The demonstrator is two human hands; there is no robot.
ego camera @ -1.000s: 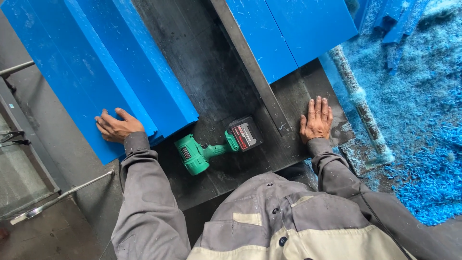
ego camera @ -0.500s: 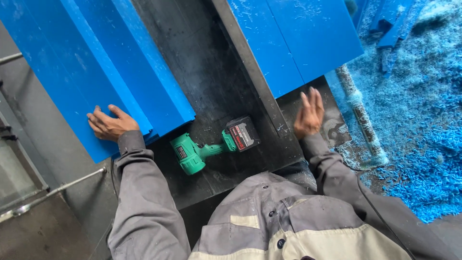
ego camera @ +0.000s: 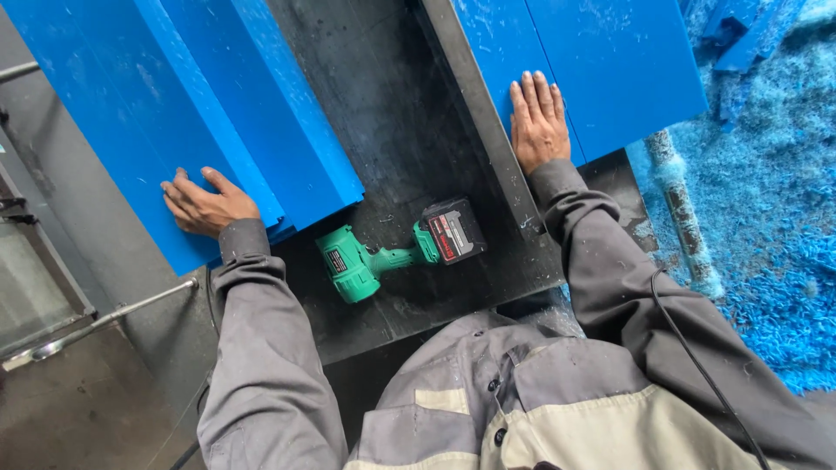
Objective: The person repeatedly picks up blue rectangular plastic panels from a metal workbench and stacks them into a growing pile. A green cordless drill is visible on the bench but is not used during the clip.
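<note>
1. Setting: workshop floor seen from above; dark, scuffed black surface [ego camera: 392, 113] runs through the middle of the view, with a grey frame edge along its right side.
2. Left stack: long bright blue plastic panels [ego camera: 174, 113], laid overlapping, slanting from upper left toward the middle; lower end overhangs the black surface near the drill.
3. Right sheet: flat bright blue plastic board [ego camera: 610, 61], with a seam down its length, lying at upper right beside the grey frame edge.
4. Left hand [ego camera: 205, 202]: rests on the lower left edge of the blue panels, fingers curled over the edge; grip clamped loosely on that edge, nothing carried.
5. Right hand [ego camera: 537, 122]: pressed palm-down on the near end of the blue board, fingers straight and close together; grip flat and spread out, holding nothing.
6. Tool: green cordless drill with black and red battery pack [ego camera: 396, 252], lying on its side on the black surface between the two arms, just beside the end of the left stack; touched by neither hand.
7. Clothing: grey work jacket with pale chest panel [ego camera: 488, 418]; thin black cord across the right sleeve.
8. Floor, right: heap of blue plastic shavings [ego camera: 766, 218], with a pale dusted pipe [ego camera: 684, 218] lying in it.
9. Floor, left: grey metal rod [ego camera: 96, 322] beside a dark frame.
</note>
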